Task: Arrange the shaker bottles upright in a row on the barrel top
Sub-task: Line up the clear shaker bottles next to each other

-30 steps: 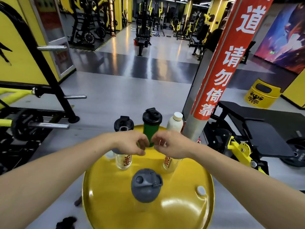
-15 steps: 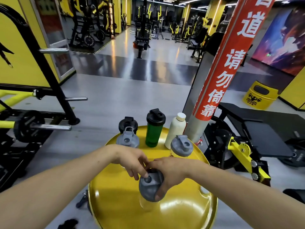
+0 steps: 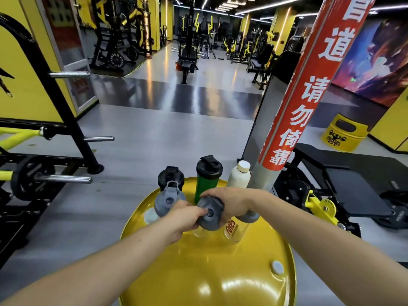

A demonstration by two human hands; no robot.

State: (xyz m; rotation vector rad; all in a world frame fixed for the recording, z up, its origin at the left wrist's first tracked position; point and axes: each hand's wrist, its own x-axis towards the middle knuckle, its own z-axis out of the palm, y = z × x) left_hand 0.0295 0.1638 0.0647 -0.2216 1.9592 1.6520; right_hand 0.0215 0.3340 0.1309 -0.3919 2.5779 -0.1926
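Six bottles are counted on the glossy, domed yellow barrel top (image 3: 207,274). A clear shaker with a grey lid (image 3: 208,214) is clasped upright between the left hand (image 3: 184,218) and right hand (image 3: 234,203). Two more grey-lidded clear shakers (image 3: 169,200) are stood either side. Beyond the hands, a black-lidded shaker (image 3: 171,177), a green shaker (image 3: 207,180) and a white bottle (image 3: 239,175) are lined up before a smooth grey gym floor (image 3: 154,140).

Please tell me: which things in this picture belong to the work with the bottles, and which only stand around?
Belong to the job:
- barrel top
- grey-lidded bottle held by left hand and right hand
- other grey-lidded bottles
- green bottle
- black-lidded bottle
- white bottle

Just standing around:
- red banner pole
- weight bench
- barbell rack
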